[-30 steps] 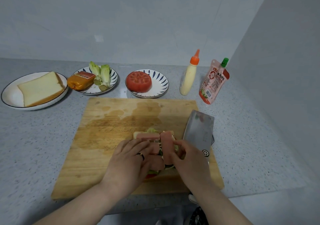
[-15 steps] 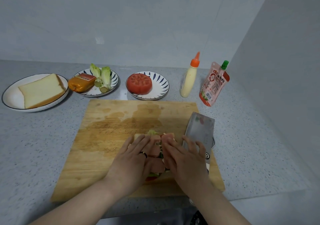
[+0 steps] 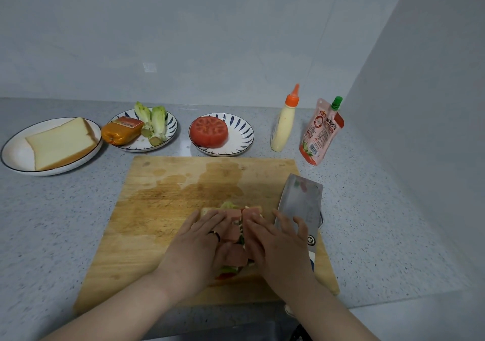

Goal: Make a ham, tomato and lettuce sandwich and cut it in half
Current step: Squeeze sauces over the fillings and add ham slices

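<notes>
An open-faced sandwich (image 3: 234, 229) with pink ham slices on top, lettuce and tomato showing at its edges, lies on the wooden cutting board (image 3: 162, 209) near its front. My left hand (image 3: 195, 249) rests flat on its left half, fingers straight, a ring on one finger. My right hand (image 3: 275, 243) lies flat on its right half, fingers spread. A cleaver (image 3: 299, 204) rests on the board just right of my right hand. A slice of bread (image 3: 61, 142) sits on a white plate (image 3: 15, 154) at the back left.
Behind the board stand a plate (image 3: 168, 138) with a wrapped ham sausage (image 3: 122, 129) and lettuce stalks (image 3: 154, 123), a plate (image 3: 241, 136) with a cut tomato (image 3: 209, 132), a mayonnaise bottle (image 3: 283, 128) and a ketchup pouch (image 3: 321, 133). A wall closes off the right side.
My right hand has gone from pinching a ham slice to lying flat on the sandwich. Both hands have settled on the ham slices.
</notes>
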